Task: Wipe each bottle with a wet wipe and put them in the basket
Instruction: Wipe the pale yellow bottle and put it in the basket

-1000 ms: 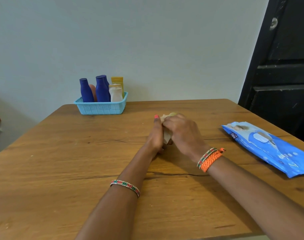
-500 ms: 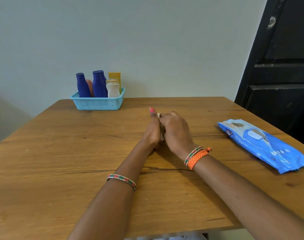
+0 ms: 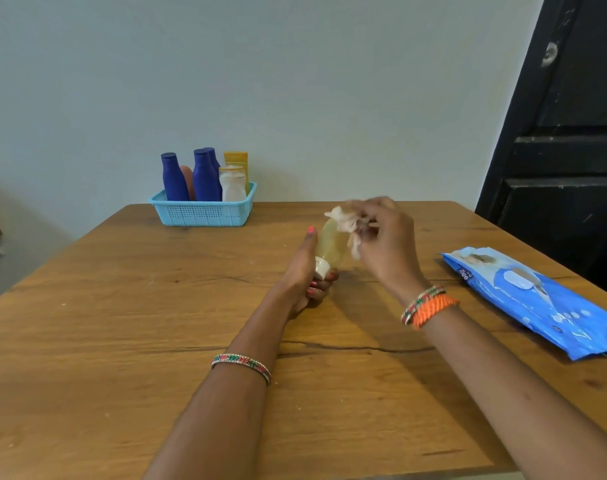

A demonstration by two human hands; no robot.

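- Here the desk point(image 3: 122, 341) carries everything, and its far edge sits right behind the basket point(image 3: 205, 213); a hard push while loading could likely shove the basket toward the wall.
- The basket already holds several upright bottles point(image 3: 205, 178), so squeezing another in may topple them.
- The left hand point(image 3: 305, 275) grips the yellowish bottle point(image 3: 331, 245) cap-down near the cap; a damp surface could let it slip.
- The right hand point(image 3: 381, 237) pinches the crumpled wipe point(image 3: 345, 221), blurred, against the bottle's top; it could drop.
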